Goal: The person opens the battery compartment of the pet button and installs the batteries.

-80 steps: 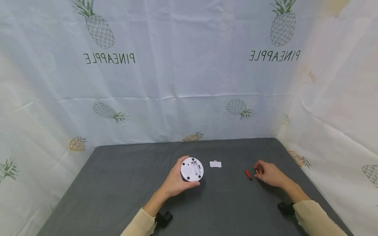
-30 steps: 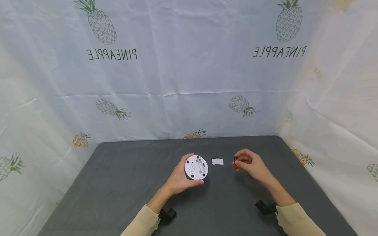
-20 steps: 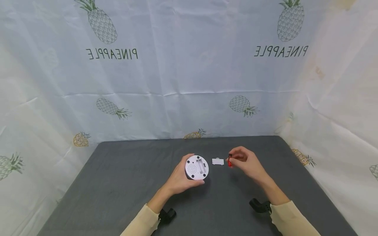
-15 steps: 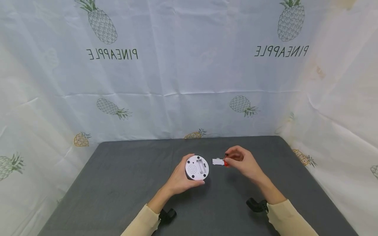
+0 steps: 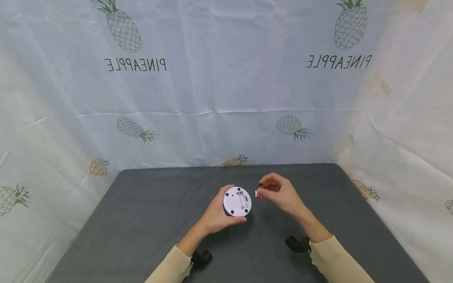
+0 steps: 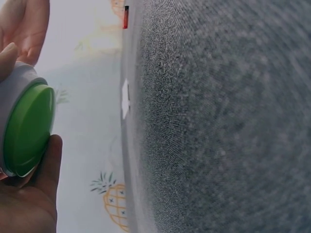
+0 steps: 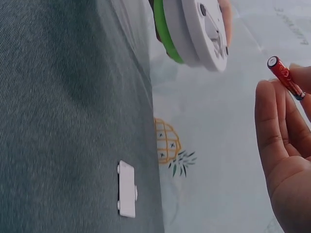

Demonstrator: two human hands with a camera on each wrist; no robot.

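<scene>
In the head view, my left hand (image 5: 213, 214) grips a round white device (image 5: 231, 202) by its rim, its underside toward me. That face has black feet, speaker holes and an open battery slot (image 5: 242, 199); a green dome (image 6: 30, 128) forms the other side. My right hand (image 5: 281, 192) pinches a small red battery (image 5: 260, 190) between thumb and fingertips, just right of the device. In the right wrist view, the battery (image 7: 285, 77) is tilted with one end toward the device. The white battery cover (image 7: 127, 189) lies on the table below, mostly behind my right hand in the head view.
Another red battery (image 6: 126, 17) lies on the table in the left wrist view; my right arm hides it in the head view. The dark grey table (image 5: 159, 220) ends at a pineapple-print curtain (image 5: 198, 78) behind and at both sides.
My right hand has picked up a battery from the table's right side and carried it left, over the cover, to near the device. My left hand keeps its grip, almost still.
</scene>
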